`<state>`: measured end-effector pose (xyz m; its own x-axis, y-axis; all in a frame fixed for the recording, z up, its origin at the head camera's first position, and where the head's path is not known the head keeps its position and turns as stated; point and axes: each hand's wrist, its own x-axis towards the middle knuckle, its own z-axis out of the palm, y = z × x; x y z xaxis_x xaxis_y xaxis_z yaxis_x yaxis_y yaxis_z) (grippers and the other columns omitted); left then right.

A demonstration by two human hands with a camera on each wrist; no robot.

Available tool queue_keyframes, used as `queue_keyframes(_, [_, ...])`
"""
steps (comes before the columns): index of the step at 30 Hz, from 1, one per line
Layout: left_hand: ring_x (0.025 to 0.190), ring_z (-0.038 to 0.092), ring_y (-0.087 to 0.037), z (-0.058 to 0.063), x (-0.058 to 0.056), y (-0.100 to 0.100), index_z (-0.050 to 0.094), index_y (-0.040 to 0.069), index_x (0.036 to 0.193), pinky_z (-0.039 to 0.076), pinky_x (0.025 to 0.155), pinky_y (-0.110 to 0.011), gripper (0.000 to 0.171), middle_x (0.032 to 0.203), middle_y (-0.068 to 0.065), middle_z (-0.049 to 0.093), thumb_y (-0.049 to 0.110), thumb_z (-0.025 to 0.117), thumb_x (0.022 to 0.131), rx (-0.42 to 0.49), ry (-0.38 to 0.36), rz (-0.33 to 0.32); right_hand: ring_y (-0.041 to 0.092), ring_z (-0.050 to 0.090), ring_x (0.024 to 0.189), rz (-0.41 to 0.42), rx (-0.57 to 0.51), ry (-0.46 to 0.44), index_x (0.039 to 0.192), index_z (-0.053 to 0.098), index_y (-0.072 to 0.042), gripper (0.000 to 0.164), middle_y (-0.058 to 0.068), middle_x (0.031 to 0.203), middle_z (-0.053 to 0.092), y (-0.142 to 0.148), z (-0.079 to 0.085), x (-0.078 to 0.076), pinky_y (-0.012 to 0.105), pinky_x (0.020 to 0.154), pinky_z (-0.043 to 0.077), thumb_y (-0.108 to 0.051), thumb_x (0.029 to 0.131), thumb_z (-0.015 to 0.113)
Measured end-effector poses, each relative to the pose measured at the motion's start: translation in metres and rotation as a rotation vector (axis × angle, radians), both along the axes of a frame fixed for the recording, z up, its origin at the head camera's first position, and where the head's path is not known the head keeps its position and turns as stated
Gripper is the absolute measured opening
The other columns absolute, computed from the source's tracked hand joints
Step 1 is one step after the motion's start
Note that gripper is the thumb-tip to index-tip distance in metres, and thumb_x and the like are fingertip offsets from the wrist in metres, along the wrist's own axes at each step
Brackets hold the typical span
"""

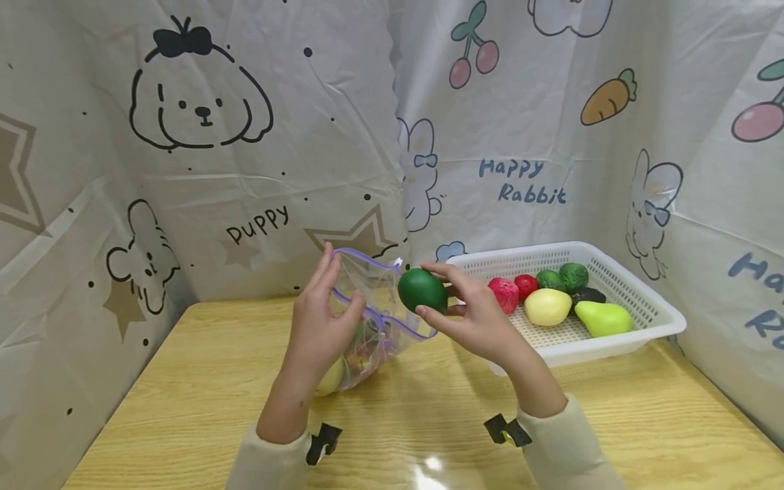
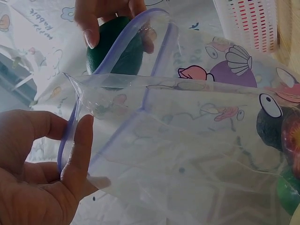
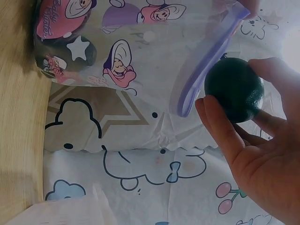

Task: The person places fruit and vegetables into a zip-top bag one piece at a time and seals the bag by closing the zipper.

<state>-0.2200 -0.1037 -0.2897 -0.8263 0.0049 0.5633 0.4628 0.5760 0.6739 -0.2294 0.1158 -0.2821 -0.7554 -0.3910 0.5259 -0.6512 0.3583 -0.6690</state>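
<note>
Wooden desk (image 1: 184,408) | left fingers (image 2: 81,150) held bag (image 2: 178,140) | right fingers (image 3: 222,124) gripped green fruit (image 3: 232,89) | I judged fruit light, slippery, best held round its middle

Head view bright; both wrist views dimmer and greyer.
Head: glare spots on bench (image 1: 233,395), lower centre. Right wrist: white-out at upper right edge, faint sheen on green fruit (image 3: 234,89).

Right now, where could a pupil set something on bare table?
Bare table lies left of the left forearm, and between the forearms, nearer than the bag. Crowded: the basket around its produce, and the bag's mouth between left hand and right hand.
</note>
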Motion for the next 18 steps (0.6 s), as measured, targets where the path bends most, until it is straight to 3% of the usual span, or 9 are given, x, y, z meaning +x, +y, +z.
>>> queue_keyframes(12, [0.039,0.046,-0.01,0.0005,0.0006,0.0012,0.033,0.0,0.142,0.04,0.033,-0.018,0.065,0.157,-0.006,0.017,0.012,0.059,0.085,-0.005,0.011,-0.007,0.028,0.065,0.095,0.021,0.052,0.014,0.128,0.05,-0.001,0.051,0.021,0.121,0.059,-0.0025,-0.0029,0.0001,0.042,0.072,0.061,-0.008,0.081,0.069])
queue_keyframes(18, [0.034,0.038,-0.01,-0.0004,-0.0005,0.0021,0.034,0.001,0.142,0.041,0.032,-0.018,0.065,0.157,-0.006,0.017,0.011,0.059,0.084,0.0,0.01,-0.019,0.03,0.065,0.095,0.022,0.063,0.024,0.128,0.05,-0.001,0.052,0.021,0.121,0.06,-0.004,-0.0049,-0.0004,0.043,0.072,0.06,-0.008,0.08,0.07])
